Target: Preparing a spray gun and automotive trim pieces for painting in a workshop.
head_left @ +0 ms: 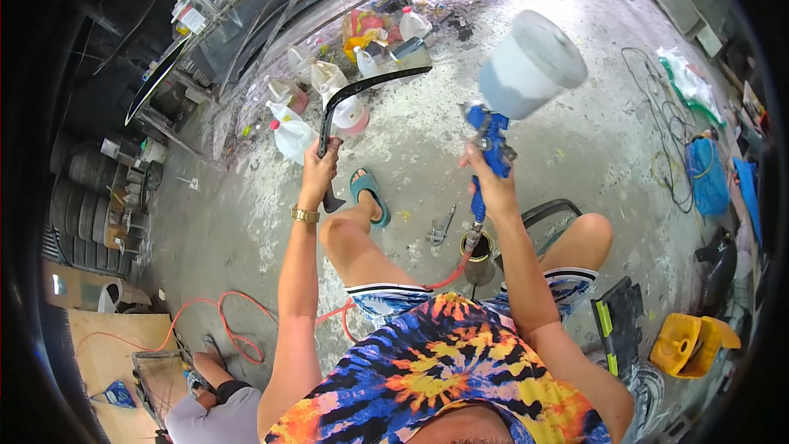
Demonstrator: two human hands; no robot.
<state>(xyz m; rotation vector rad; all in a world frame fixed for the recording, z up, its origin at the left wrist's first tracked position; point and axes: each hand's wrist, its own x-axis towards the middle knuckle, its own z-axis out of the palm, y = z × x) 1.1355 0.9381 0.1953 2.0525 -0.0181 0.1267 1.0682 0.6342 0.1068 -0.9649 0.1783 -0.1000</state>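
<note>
My left hand (319, 173) is closed around a black curved trim strip (349, 90), held up so that its long end bends away to the right. The strip's short lower end sticks out below my fingers. In my right hand (495, 187) is a blue spray gun (491, 140), with my fingers wrapped round its grip. A large translucent cup (534, 66) sits tilted on top of the gun, with greyish liquid inside. From the bottom of the grip an orange-red air hose (449, 281) runs down past my legs. The strip and the gun are apart.
Several plastic jugs (293, 140) stand on the floor ahead, left of centre. Between my feet lie a small metal tool (442, 226) and an open can (477, 247). A yellow container (686, 347) is at the lower right. Another person (214, 411) sits at the lower left.
</note>
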